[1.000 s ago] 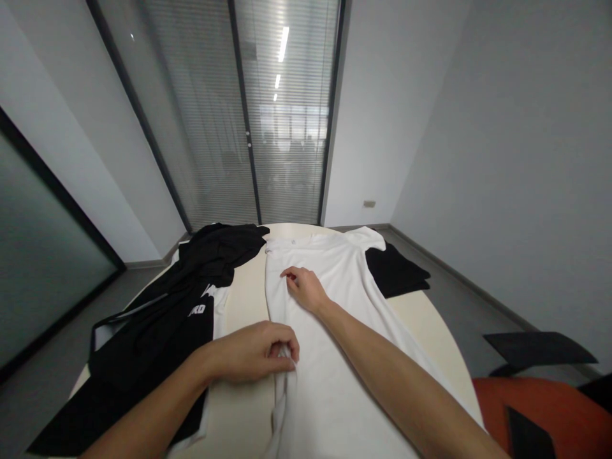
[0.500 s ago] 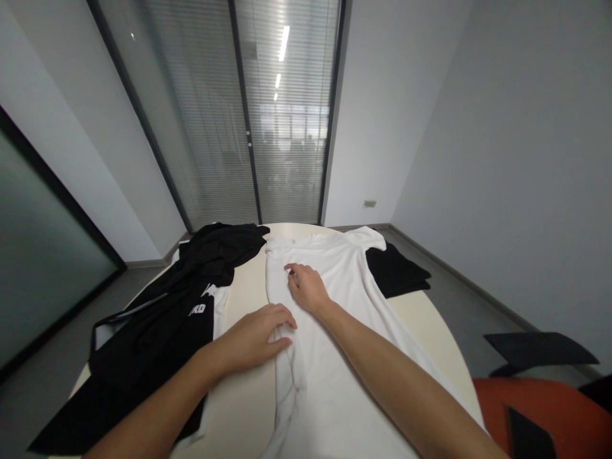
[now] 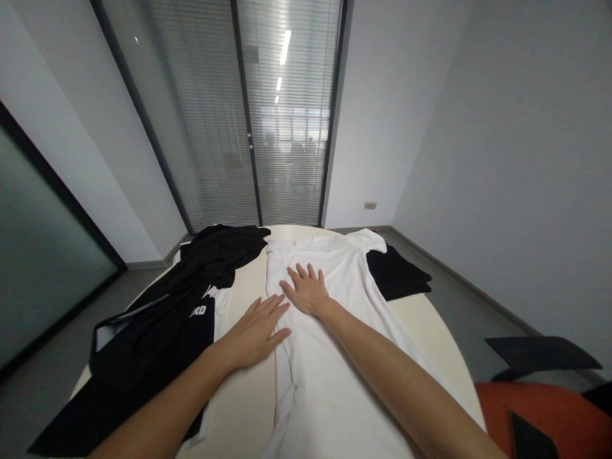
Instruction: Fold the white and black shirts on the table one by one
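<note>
A white T-shirt [image 3: 335, 357] lies lengthwise on the table, its collar end away from me and a sleeve sticking out at the far right. Its left side is folded inward, with creases along the near part of that fold. My right hand [image 3: 306, 290] rests flat on the upper part of the shirt, fingers spread. At the shirt's left folded edge is my left hand [image 3: 261, 331], fingers stretched out and thumb apart, partly over the bare tabletop. Neither hand grips the cloth.
Black garments with white lettering [image 3: 191, 325] lie heaped on the left of the round cream table [image 3: 248, 395]. Folded black cloth [image 3: 396, 271] lies at the far right, partly beneath the shirt's sleeve. An orange chair [image 3: 540, 414] stands at the right, close to the table edge.
Both hands have opened from curled fingers to flat, spread ones. The left fingertips no longer pinch the shirt's folded edge. The shirt lies nearly the same.
</note>
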Motion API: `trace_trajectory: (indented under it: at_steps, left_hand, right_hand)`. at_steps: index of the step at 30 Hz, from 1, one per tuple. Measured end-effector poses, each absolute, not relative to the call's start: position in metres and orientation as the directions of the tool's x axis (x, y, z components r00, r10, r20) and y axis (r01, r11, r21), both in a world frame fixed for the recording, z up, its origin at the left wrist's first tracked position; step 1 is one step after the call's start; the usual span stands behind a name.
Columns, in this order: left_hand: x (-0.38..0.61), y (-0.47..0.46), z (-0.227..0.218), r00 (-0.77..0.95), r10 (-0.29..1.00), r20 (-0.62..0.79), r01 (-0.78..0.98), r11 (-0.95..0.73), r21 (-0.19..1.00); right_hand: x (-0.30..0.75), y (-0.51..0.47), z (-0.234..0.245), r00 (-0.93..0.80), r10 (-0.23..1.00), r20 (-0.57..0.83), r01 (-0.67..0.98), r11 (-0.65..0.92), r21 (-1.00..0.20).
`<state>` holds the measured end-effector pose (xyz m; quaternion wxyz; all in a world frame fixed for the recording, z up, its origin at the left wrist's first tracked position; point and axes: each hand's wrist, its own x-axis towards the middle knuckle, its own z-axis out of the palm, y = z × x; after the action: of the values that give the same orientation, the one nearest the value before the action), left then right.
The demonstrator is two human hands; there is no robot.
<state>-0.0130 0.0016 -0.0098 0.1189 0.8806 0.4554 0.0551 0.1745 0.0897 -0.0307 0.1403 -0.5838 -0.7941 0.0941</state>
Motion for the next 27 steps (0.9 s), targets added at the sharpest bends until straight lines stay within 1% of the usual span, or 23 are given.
trace_trajectory:
  at_steps: [5, 8, 12, 15, 19, 21, 23, 25, 27]
  left_hand:
    - [-0.012, 0.011, -0.012, 0.552, 0.833, 0.022, 0.808, -0.542, 0.231]
    - [-0.011, 0.018, -0.014, 0.505, 0.862, 0.044, 0.839, -0.502, 0.209]
    - [-0.013, 0.027, -0.018, 0.426, 0.895, 0.134, 0.877, -0.444, 0.183]
    - [-0.014, 0.03, -0.02, 0.366, 0.907, 0.209, 0.895, -0.405, 0.187]
    - [-0.012, 0.025, -0.008, 0.309, 0.916, 0.255, 0.914, -0.36, 0.186]
    - [-0.009, 0.018, 0.004, 0.282, 0.932, 0.229, 0.928, -0.325, 0.181]
    - [-0.006, 0.008, 0.017, 0.27, 0.953, 0.138, 0.939, -0.292, 0.179]
    - [-0.005, -0.004, 0.029, 0.273, 0.962, 0.017, 0.948, -0.272, 0.167]
    - [-0.006, -0.014, 0.039, 0.298, 0.951, -0.082, 0.947, -0.284, 0.153]
  right_hand:
    - [0.169, 0.103, -0.03, -0.267, 0.961, 0.071, 0.914, 0.276, -0.298]
    - [0.164, 0.114, -0.028, -0.25, 0.967, 0.048, 0.92, 0.253, -0.301]
    - [0.16, 0.13, -0.026, -0.232, 0.972, 0.024, 0.924, 0.229, -0.305]
    - [0.157, 0.14, -0.026, -0.217, 0.976, 0.023, 0.927, 0.214, -0.308]
    - [0.153, 0.147, -0.025, -0.18, 0.983, 0.038, 0.932, 0.183, -0.312]
    - [0.152, 0.147, -0.025, -0.168, 0.985, 0.038, 0.932, 0.171, -0.319]
    - [0.153, 0.143, -0.024, -0.161, 0.985, 0.057, 0.929, 0.17, -0.328]
    - [0.155, 0.137, -0.023, -0.165, 0.979, 0.116, 0.923, 0.195, -0.331]
    - [0.159, 0.127, -0.019, -0.19, 0.961, 0.204, 0.915, 0.248, -0.319]
